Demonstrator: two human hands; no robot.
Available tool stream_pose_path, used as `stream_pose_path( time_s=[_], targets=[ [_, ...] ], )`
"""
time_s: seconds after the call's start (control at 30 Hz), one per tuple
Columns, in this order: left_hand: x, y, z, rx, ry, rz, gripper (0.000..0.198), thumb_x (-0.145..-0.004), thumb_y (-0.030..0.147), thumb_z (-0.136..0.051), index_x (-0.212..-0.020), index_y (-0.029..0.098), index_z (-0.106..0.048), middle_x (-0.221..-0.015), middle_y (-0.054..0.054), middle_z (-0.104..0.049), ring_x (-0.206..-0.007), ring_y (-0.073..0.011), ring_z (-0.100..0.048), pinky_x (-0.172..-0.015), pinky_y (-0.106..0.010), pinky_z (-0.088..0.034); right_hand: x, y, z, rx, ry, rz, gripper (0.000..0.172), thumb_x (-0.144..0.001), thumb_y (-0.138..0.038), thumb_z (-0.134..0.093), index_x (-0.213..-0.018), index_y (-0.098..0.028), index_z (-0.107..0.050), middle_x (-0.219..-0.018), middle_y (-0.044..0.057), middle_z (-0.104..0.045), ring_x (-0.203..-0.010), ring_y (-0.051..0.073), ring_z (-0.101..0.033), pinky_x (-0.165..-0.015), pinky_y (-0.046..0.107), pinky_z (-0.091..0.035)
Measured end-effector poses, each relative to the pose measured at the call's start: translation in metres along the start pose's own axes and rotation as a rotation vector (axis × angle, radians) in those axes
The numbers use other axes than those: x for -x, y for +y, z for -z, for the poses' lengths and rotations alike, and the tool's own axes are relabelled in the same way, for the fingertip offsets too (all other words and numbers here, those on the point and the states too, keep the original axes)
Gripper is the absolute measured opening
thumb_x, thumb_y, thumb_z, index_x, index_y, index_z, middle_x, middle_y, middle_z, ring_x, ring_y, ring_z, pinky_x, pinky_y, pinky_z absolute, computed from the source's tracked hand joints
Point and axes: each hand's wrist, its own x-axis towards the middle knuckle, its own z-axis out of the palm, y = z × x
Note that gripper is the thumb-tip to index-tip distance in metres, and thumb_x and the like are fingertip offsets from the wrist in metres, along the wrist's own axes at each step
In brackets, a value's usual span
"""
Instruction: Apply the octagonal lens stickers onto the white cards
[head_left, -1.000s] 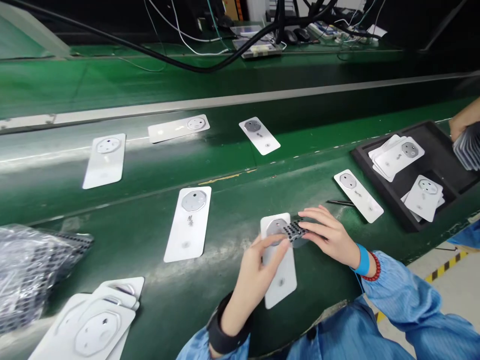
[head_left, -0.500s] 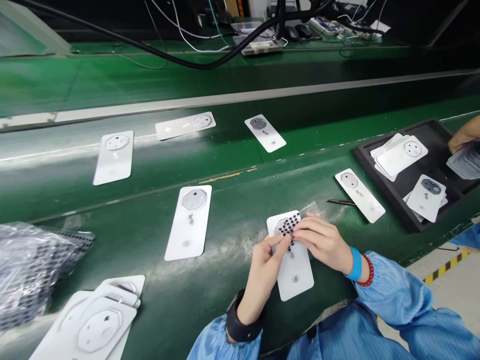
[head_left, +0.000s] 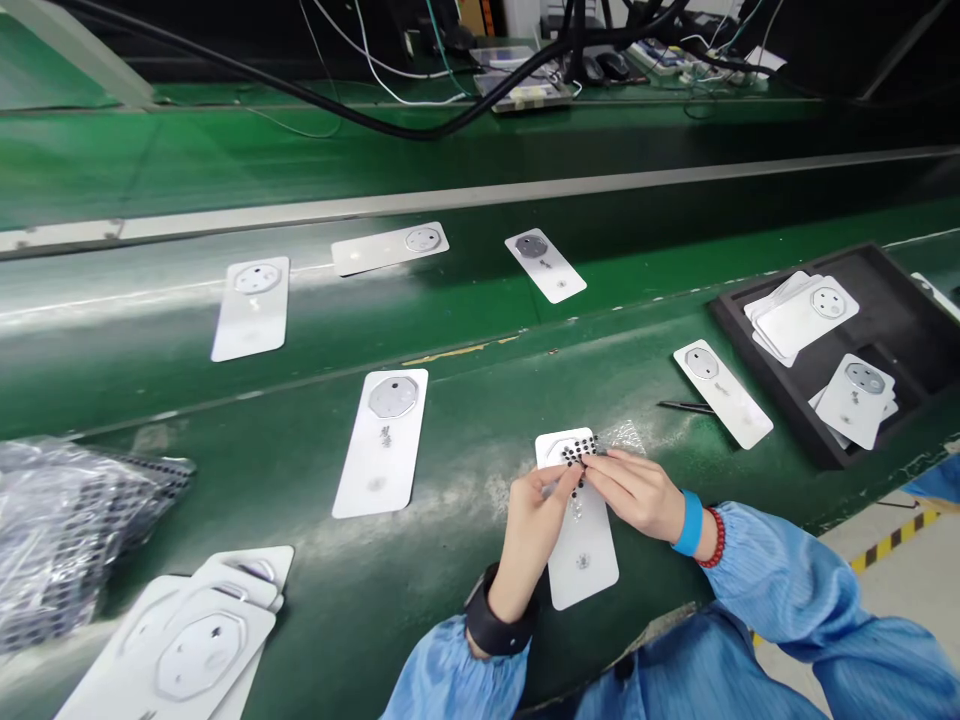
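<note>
A small clear sheet dotted with black round stickers (head_left: 577, 450) is pinched between both hands. The thumb and forefinger of my left hand (head_left: 534, 515) close at its lower edge. Closed fingers of my right hand (head_left: 637, 490) meet them from the right side. Below the sheet lies a white phone-shaped panel (head_left: 585, 560) with a printed camera ring, its upper part partly covered by the sheet and fingers. To the left lies a similar white panel (head_left: 381, 445). Another panel (head_left: 724, 395) rests to the right, over a thin black tool (head_left: 684, 406).
A black tray (head_left: 814, 425) at right holds stacked panels (head_left: 806, 310). Several panels lie along the green belt (head_left: 420, 310). A plastic bag of black-dotted sheets (head_left: 82, 540) and a panel pile (head_left: 180, 640) sit at left. A black cable (head_left: 442, 128) hangs across the back.
Another person's hand and the stack of panels it held have gone from the tray's right side. My hands stay together at the dotted sheet, which tilts flatter. The view shifts slightly.
</note>
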Motion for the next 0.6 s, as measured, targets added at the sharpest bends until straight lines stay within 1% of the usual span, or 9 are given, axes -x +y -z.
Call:
stream_pose_path(
  time_s=[0.07,0.13,0.27,0.37,0.43,0.5,0.53,0.57,0.6],
  targets=[
    [-0.001,0.001,-0.002,-0.004,0.007,-0.011,0.031,-0.075,0.04,-0.062,-0.073,0.015,-0.08,-0.077,-0.007,-0.077,-0.082,-0.0282,-0.068,-0.078,-0.036,-0.049,0.001,-0.001,0.001,0.007,-0.014,0.04,0.027,-0.096,-0.004,-0.041,-0.099,-0.006,-0.068,-0.104,0.016,-0.075,-0.092,0.02,-0.074,-0.083,0.033,-0.062],
    [-0.002,0.003,-0.004,-0.008,0.013,-0.026,0.031,-0.076,0.039,-0.061,-0.074,0.015,-0.08,-0.076,-0.007,-0.077,-0.082,-0.0281,-0.069,-0.079,-0.036,-0.05,0.002,-0.001,0.0,-0.03,-0.03,0.028,0.029,-0.096,-0.005,-0.041,-0.099,-0.007,-0.069,-0.107,0.016,-0.074,-0.096,0.021,-0.073,-0.084,0.033,-0.062],
    [-0.003,0.005,0.001,-0.031,0.007,-0.052,0.027,-0.074,0.039,-0.066,-0.076,0.016,-0.079,-0.081,-0.008,-0.078,-0.086,-0.0287,-0.069,-0.084,-0.037,-0.05,0.006,0.006,-0.006,-0.231,-0.028,-0.177,0.02,-0.096,-0.015,-0.05,-0.096,-0.014,-0.07,-0.106,0.012,-0.075,-0.091,0.02,-0.075,-0.079,0.029,-0.063],
    [0.006,0.006,0.019,-0.047,0.045,-0.072,0.031,-0.074,0.04,-0.068,-0.091,0.016,-0.078,-0.093,-0.009,-0.077,-0.084,-0.0256,-0.069,-0.08,-0.034,-0.052,0.007,0.016,-0.004,-0.296,-0.012,-0.307,0.017,-0.095,-0.017,-0.053,-0.097,-0.015,-0.07,-0.102,0.01,-0.076,-0.087,0.018,-0.075,-0.077,0.027,-0.063],
    [0.019,0.008,0.03,-0.027,0.108,-0.088,0.048,-0.08,0.039,-0.065,-0.122,0.016,-0.065,-0.088,-0.008,-0.076,-0.069,-0.02,-0.066,-0.066,-0.029,-0.052,0.002,0.02,0.004,-0.323,0.019,-0.389,0.017,-0.095,-0.015,-0.052,-0.096,-0.017,-0.069,-0.099,0.009,-0.076,-0.088,0.017,-0.075,-0.08,0.029,-0.063],
    [0.033,0.013,0.036,0.015,0.171,-0.098,0.072,-0.085,0.037,-0.062,-0.149,0.018,-0.034,-0.068,0.0,-0.069,-0.052,-0.0153,-0.058,-0.051,-0.024,-0.046,-0.008,0.018,0.015,-0.363,0.064,-0.475,0.016,-0.094,-0.014,-0.053,-0.093,-0.017,-0.069,-0.099,0.008,-0.076,-0.091,0.018,-0.074,-0.083,0.031,-0.062],
    [0.04,0.017,0.035,0.04,0.192,-0.099,0.08,-0.086,0.037,-0.062,-0.153,0.019,-0.022,-0.061,0.003,-0.065,-0.048,-0.0145,-0.054,-0.049,-0.023,-0.044,-0.015,0.013,0.021,-0.398,0.088,-0.514,0.015,-0.094,-0.014,-0.054,-0.091,-0.017,-0.068,-0.1,0.009,-0.075,-0.093,0.018,-0.073,-0.084,0.032,-0.061],
    [0.046,0.021,0.033,0.06,0.203,-0.097,0.079,-0.086,0.037,-0.062,-0.152,0.019,-0.022,-0.06,0.004,-0.063,-0.048,-0.0145,-0.055,-0.049,-0.023,-0.045,-0.023,0.007,0.027,-0.442,0.108,-0.54,0.013,-0.093,-0.014,-0.056,-0.09,-0.018,-0.068,-0.103,0.009,-0.074,-0.095,0.018,-0.072,-0.085,0.032,-0.061],
    [0.051,0.027,0.03,0.072,0.204,-0.095,0.071,-0.086,0.038,-0.063,-0.147,0.018,-0.033,-0.062,0.003,-0.064,-0.052,-0.0151,-0.058,-0.051,-0.023,-0.047,-0.032,-0.001,0.033,-0.488,0.127,-0.545,0.013,-0.092,-0.014,-0.057,-0.089,-0.018,-0.068,-0.104,0.009,-0.074,-0.096,0.019,-0.071,-0.085,0.033,-0.06]
  ],
)
